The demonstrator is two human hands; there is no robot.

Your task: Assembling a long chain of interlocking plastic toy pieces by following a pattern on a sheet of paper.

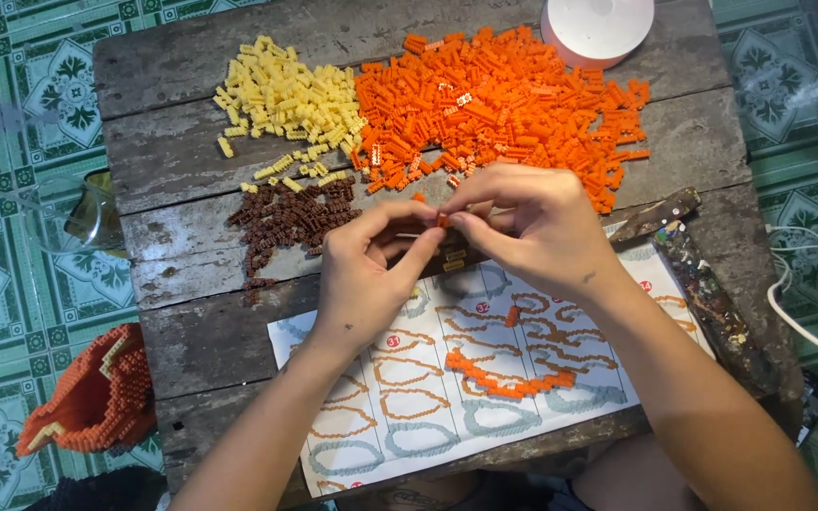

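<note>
My left hand (366, 270) and my right hand (527, 227) meet above the middle of a worn wooden table (182, 180). Together their fingertips pinch a small orange brick piece (442, 220). Behind the hands lie a big pile of tiny orange bricks (504, 99), a pile of pale yellow bricks (286, 99) and a smaller pile of brown bricks (291, 218). Under my wrists lies a printed instruction sheet (428, 407) with drawn ring shapes. A curved orange strip of joined bricks (508, 378) rests on the sheet, and one loose orange brick (513, 315) lies above it.
A partly built orange and yellow brick shell (92, 393) sits at the table's left front corner. A white round object (598, 26) stands at the far edge. A paint-spattered stick (702, 284) and a white cable (807, 312) lie at the right. A clear glass item (78, 213) is over the tiled floor at the left.
</note>
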